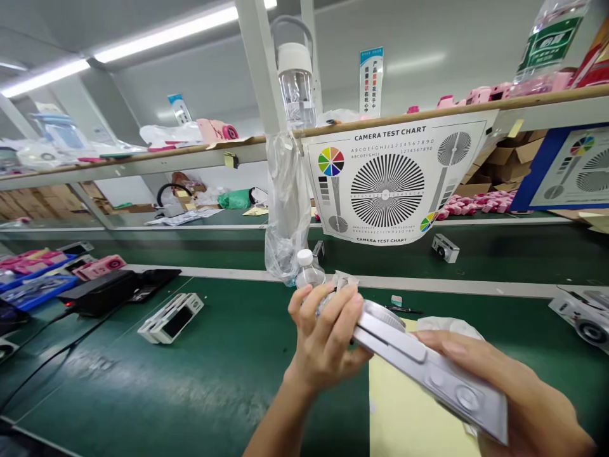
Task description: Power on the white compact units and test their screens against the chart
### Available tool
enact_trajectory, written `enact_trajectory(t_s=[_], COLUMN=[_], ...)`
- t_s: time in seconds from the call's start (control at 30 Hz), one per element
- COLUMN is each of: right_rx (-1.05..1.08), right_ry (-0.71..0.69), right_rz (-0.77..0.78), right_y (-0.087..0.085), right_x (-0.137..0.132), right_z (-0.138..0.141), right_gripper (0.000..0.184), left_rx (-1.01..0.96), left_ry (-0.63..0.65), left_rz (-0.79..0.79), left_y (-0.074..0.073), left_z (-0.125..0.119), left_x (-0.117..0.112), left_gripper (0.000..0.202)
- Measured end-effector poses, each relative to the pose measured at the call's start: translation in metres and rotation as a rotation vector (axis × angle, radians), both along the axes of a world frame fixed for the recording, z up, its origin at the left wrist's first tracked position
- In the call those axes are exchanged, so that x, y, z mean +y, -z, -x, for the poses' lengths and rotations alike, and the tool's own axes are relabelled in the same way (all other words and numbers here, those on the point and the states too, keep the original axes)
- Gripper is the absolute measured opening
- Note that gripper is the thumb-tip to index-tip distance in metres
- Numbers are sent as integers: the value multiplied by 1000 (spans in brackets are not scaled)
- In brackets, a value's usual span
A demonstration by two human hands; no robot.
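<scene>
A white and silver compact camera (428, 368) is held up tilted above the bench, its top edge with round buttons facing me. My left hand (328, 330) closes its fingers around the far left end, beside the ridged lens ring. From the right, my right hand (518, 387) grips the other end, thumb lying along the upper edge. Below the camera lies a pale yellow sheet (399, 412), with a crumpled white cloth or bag (450, 327) behind the right hand. A small clear bottle with a white cap (308, 270) stands just beyond my left hand.
A camera test chart (386, 190) hangs from the shelf ahead. Two white cameras stand together on the green bench (171, 317) at left, near a black device (99, 292) with cables. Another white camera (445, 248) sits under the chart, and one (583, 317) at far right.
</scene>
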State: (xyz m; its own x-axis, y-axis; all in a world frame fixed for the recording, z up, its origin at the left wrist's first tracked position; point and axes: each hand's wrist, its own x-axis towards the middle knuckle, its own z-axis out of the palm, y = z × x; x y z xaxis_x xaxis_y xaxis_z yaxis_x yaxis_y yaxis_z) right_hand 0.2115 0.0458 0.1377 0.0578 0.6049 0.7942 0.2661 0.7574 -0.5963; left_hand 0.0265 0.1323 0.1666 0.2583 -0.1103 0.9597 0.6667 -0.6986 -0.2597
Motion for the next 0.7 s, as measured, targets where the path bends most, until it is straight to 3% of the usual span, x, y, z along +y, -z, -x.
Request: enact_trajectory(t_s=[0.07,0.13,0.3,0.37,0.57,0.7], right_rx=[-18,-70,-252,-269,50,303], right_ry=[98,123,-67,-140,-164,-162], right_rz=[-10,7,50,61,185,221], right_y=[-17,-28,-36,-37,-36,-36], right_x=[-1,0,4,3,5,17], right_z=[10,16,8,4,4,5], right_gripper=[35,34,83,87,86,85], left_rx=[47,121,258,278,342,390], left_ry=[102,223,516,602,776,802], left_rz=[148,340,689,757,860,1054], left_y=[3,6,16,20,16,8], left_z=[-1,-3,-8,-10,-11,-4], left_x=[7,13,19,20,19,14], left_gripper=[53,65,79,81,92,97])
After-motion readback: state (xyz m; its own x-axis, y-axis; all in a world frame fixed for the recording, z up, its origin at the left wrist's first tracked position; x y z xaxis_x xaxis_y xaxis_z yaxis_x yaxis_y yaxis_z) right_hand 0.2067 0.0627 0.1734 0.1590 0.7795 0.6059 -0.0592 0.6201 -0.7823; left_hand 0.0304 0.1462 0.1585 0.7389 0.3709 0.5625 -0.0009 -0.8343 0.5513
